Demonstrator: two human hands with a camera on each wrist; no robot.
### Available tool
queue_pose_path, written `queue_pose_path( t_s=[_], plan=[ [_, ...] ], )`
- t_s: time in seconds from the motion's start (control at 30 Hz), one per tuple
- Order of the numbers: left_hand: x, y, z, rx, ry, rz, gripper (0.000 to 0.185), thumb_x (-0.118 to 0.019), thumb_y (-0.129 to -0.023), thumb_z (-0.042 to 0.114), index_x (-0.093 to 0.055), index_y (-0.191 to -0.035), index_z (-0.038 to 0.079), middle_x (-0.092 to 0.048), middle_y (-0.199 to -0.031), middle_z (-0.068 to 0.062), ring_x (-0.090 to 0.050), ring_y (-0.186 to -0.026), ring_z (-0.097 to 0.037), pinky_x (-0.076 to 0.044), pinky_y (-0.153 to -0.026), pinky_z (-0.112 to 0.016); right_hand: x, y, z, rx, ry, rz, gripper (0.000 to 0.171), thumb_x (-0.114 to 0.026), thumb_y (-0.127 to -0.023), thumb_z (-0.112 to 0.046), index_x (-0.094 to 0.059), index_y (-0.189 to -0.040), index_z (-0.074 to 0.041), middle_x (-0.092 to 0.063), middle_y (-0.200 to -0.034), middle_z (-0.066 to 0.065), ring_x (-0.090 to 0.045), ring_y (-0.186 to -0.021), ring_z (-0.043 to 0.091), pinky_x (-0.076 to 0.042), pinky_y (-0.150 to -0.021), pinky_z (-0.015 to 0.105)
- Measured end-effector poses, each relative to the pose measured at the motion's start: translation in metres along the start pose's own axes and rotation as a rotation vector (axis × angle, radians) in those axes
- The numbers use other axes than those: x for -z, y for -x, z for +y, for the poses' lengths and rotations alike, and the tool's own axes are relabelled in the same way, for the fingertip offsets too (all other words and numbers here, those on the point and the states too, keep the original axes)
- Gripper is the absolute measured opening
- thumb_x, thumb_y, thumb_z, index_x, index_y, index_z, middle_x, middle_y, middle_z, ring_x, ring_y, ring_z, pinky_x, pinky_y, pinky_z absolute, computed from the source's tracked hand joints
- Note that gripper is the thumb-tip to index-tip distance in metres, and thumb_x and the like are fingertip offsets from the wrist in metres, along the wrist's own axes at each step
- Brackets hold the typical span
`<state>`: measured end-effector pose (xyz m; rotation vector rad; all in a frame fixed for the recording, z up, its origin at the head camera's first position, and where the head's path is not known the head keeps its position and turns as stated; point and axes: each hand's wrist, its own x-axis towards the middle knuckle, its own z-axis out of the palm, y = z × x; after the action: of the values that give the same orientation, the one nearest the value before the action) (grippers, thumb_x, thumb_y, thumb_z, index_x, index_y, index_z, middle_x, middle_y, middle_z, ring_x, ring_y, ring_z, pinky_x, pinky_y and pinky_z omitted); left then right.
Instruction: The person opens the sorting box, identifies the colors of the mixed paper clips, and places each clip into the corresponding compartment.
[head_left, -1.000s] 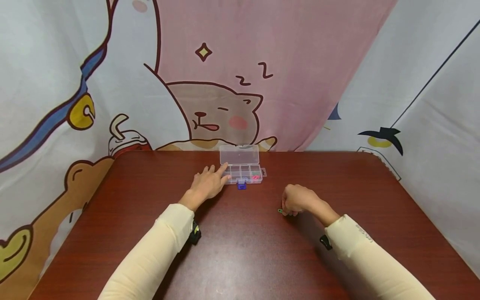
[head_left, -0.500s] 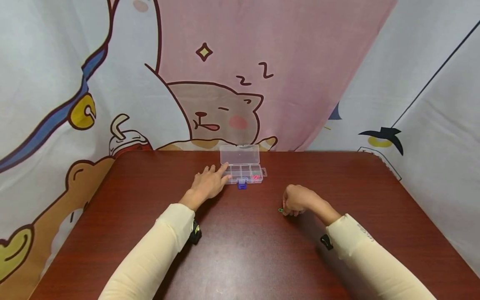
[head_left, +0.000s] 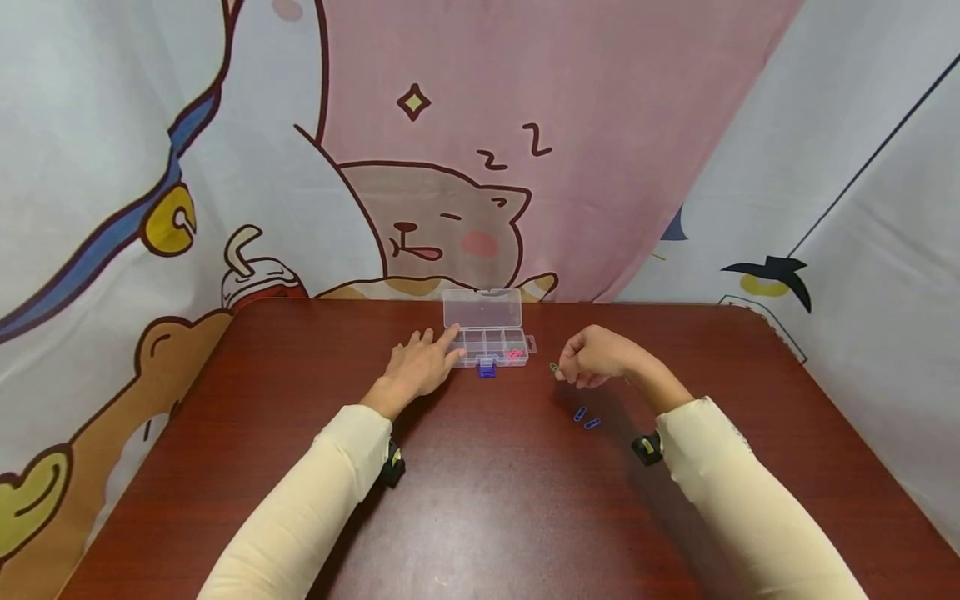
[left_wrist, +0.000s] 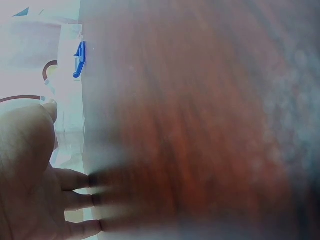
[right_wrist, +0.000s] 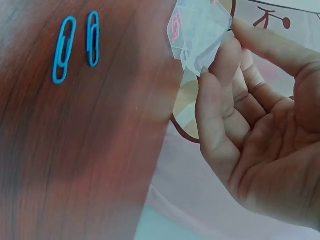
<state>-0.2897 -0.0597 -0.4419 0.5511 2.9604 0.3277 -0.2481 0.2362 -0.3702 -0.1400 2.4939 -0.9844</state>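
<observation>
The small green wire paper clip [head_left: 554, 367] is pinched at the fingertips of the right hand [head_left: 596, 357], raised just above the table and just right of the organiser box; it is too small to tell its tilt, though its long axis seems to run roughly away from the person. The right hand's fingers are curled together around it. The clear plastic compartment box [head_left: 489, 344] lies with its long axis across the table, its lid [head_left: 482, 308] open and standing up at the far side, its blue latch [head_left: 487, 370] facing the person. Some pink items [head_left: 513, 354] sit in its right-hand near compartment. The left hand [head_left: 418, 367] rests flat on the table with fingers relaxed and straight, the fingertips touching the box's left end. Two blue wire paper clips [right_wrist: 75, 45] lie side by side on the table, nearly parallel, near the right wrist and well short of the box. Nothing lies between the green clip and the box. All of it sits on a dark reddish-brown wooden table [head_left: 480, 500], backed by a cloth curtain [head_left: 450, 167] printed with a sleeping cartoon cat in pink, white and grey
</observation>
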Motion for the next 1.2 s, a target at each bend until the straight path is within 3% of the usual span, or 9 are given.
queue_pose_path(
  t_s=[0.2, 0.4, 0.7, 0.93, 1.2],
  plan=[
    [0.001, 0.001, 0.0, -0.004, -0.006, 0.008, 0.06, -0.028, -0.102, 0.056, -0.023, -0.156, 0.03, -0.036, -0.152, -0.021, -0.032, -0.141, -0.041, -0.032, -0.106, -0.062, -0.001, -0.013, 0.0, -0.01, -0.116, 0.005, 0.013, -0.068, -0.088, -0.016, -0.069, -0.089, -0.003, -0.071, -0.087, 0.01, -0.064, -0.069, 0.017, -0.057, -0.069, 0.036],
    [0.001, 0.0, 0.0, -0.001, -0.007, 0.008, 0.06, -0.028, -0.103, 0.055, -0.022, -0.156, 0.03, -0.037, -0.152, -0.021, -0.033, -0.141, -0.04, -0.033, -0.105, -0.062, -0.007, -0.031, -0.001, -0.024, -0.375, 0.011, 0.025, -0.069, -0.088, -0.019, -0.066, -0.103, 0.001, -0.066, -0.084, 0.005, -0.063, -0.069, 0.015, -0.057, -0.073, 0.036],
    [0.001, 0.001, 0.001, 0.007, -0.002, -0.005, 0.06, -0.028, -0.102, 0.056, -0.02, -0.156, 0.031, -0.034, -0.154, -0.021, -0.03, -0.142, -0.041, -0.031, -0.107, -0.063, -0.016, -0.052, -0.002, -0.051, -0.675, -0.008, 0.011, -0.067, -0.092, -0.016, -0.064, -0.097, -0.007, -0.065, -0.078, 0.001, -0.06, -0.064, 0.009, -0.054, -0.066, 0.027],
    [0.002, 0.003, 0.0, 0.005, 0.011, -0.007, 0.06, -0.028, -0.103, 0.055, -0.021, -0.156, 0.03, -0.034, -0.154, -0.021, -0.03, -0.142, -0.041, -0.03, -0.108, -0.063, -0.025, -0.066, -0.005, -0.072, -0.778, 0.039, 0.017, -0.064, -0.094, -0.016, -0.06, -0.106, -0.005, -0.062, -0.079, 0.0, -0.058, -0.064, 0.009, -0.053, -0.065, 0.024],
    [0.002, 0.002, 0.0, 0.006, 0.016, -0.007, 0.06, -0.029, -0.103, 0.055, -0.021, -0.156, 0.031, -0.033, -0.155, -0.021, -0.029, -0.143, -0.041, -0.028, -0.109, -0.063, -0.029, -0.075, -0.009, -0.112, -0.786, 0.121, 0.022, -0.068, -0.091, -0.016, -0.061, -0.108, -0.004, -0.063, -0.077, 0.0, -0.058, -0.06, 0.007, -0.053, -0.062, 0.023]
  ],
)
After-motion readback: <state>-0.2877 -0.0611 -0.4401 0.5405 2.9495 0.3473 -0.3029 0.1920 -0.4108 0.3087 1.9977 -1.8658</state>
